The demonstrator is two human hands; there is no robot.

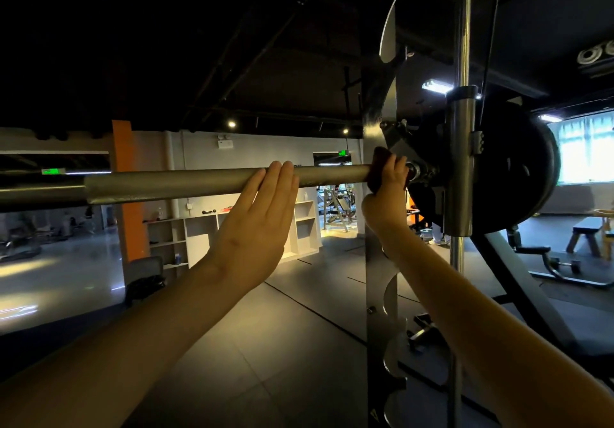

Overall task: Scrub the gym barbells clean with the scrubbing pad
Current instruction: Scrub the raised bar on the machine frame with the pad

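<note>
The left hand (pixel 257 218) lies flat (steadying) on the barbell (pixel 199 183) while the right hand (pixel 388 188) clamps the scrubbing pad (pixel 378 165) around it.

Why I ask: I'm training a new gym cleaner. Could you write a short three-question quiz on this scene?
1. True or false: the left hand rests open against the barbell, fingers straight.
2. Which hand grips the scrubbing pad? A left, B right.
3. Fill in: the pad sits at the bar's end beside the black weight ____.
Key: 1 true; 2 B, the right hand; 3 plate.
</note>
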